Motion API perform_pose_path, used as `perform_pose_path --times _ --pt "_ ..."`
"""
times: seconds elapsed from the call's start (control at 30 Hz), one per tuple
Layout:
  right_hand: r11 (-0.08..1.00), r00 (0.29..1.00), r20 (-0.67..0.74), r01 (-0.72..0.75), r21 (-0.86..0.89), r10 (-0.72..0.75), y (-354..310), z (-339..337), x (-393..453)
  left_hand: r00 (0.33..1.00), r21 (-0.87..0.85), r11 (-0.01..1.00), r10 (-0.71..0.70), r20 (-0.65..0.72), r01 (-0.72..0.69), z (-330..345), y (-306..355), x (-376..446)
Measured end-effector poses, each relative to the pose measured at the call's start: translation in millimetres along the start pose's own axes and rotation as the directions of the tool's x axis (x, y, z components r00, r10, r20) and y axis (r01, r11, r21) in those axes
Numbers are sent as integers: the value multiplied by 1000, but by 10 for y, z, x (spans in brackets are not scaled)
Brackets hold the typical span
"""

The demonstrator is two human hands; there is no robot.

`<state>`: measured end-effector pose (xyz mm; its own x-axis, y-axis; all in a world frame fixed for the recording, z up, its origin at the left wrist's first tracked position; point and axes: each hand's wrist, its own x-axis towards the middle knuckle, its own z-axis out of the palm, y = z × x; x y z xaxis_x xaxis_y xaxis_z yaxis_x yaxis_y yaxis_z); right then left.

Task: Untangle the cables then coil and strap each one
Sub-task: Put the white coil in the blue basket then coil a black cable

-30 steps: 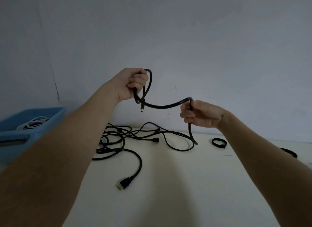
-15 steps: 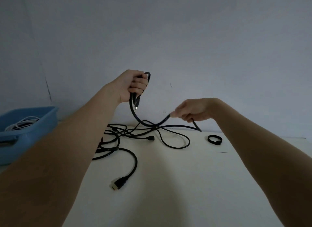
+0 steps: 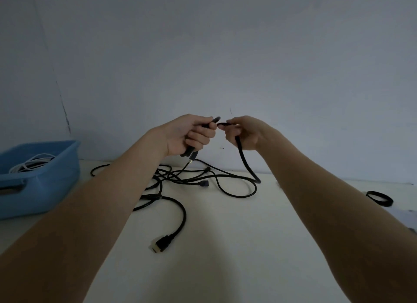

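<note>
At centre frame, above the desk [image 3: 225, 246], my left hand [image 3: 189, 135] is closed in a fist round the gathered turns of the thick black cable [image 3: 246, 165], with its small plug end [image 3: 193, 156] hanging just below the fist. My right hand [image 3: 244, 132] pinches the same cable between thumb and fingers, touching or nearly touching the left at the knuckles, and the free length drops from it to the desk at right of centre, where it runs into the tangle of thinner cables [image 3: 180, 176] in the middle of the frame. A large connector [image 3: 161, 245] lies loose on the desk at lower centre; a strap ring [image 3: 380, 198] lies at the right edge; a blue bin [image 3: 38, 178] holding a white cable sits at the left. Assessment: the step in hand appears to be laying another turn into the coil. To do it well I should pass the loop fully into the left fist before releasing the right pinch, keep each turn the same size, and let the cable roll in my fingers so no twist builds. The trailing length should be drawn slowly, since it may snag the tangle. Compared with half a second ago, my right hand has risen from lower right of the left hand to meet it, closing the sagging span between them, and the view has tilted so the strap now sits farther right.
</note>
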<state>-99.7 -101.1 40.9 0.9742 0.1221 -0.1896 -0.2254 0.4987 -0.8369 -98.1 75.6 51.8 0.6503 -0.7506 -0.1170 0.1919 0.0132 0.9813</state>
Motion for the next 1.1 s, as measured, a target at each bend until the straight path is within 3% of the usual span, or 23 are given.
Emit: perform_pose_path --times 0.1,0.2,0.3,0.4,0.5,0.6,0.67,0.77,0.9,1.0,1.1 --pt "991 994 90 48 125 -60 -40 48 -50 997 -37 998 57 -56 -60 -19 -43 56" --pt "992 988 116 91 88 -101 -70 99 -97 995 -130 989 53 -87 -64 -23 -91 82" --pt "985 987 -19 160 -71 -162 -71 126 -105 991 -139 990 12 -135 -31 25 -126 91" --pt "935 933 -174 276 -223 -317 -4 179 -69 981 -99 994 32 -191 -52 129 -150 155" --pt "845 866 -227 323 -427 -446 31 195 -99 974 -80 994 61 -218 -80 283 -184 270" --pt "799 924 -127 236 -553 -361 -7 236 -274 958 -175 979 53 -280 -105 314 -215 388" --pt "687 945 -81 170 -707 -318 -26 254 -360 945 -260 955 51 -324 -141 267 -236 441" --pt "487 918 -6 204 -850 -395 7 235 -358 933 -380 896 89 -349 -228 232 -227 434" --pt "544 899 13 277 -792 -438 109 110 -300 951 -283 940 106 -291 -192 221 -220 440" --pt "584 797 -85 360 -728 -598 134 84 -244 977 -140 984 82 -198 -111 299 -249 429" --pt "643 718 -172 456 -616 -674 77 103 -222 991 -133 989 50 -127 -67 408 -266 425"
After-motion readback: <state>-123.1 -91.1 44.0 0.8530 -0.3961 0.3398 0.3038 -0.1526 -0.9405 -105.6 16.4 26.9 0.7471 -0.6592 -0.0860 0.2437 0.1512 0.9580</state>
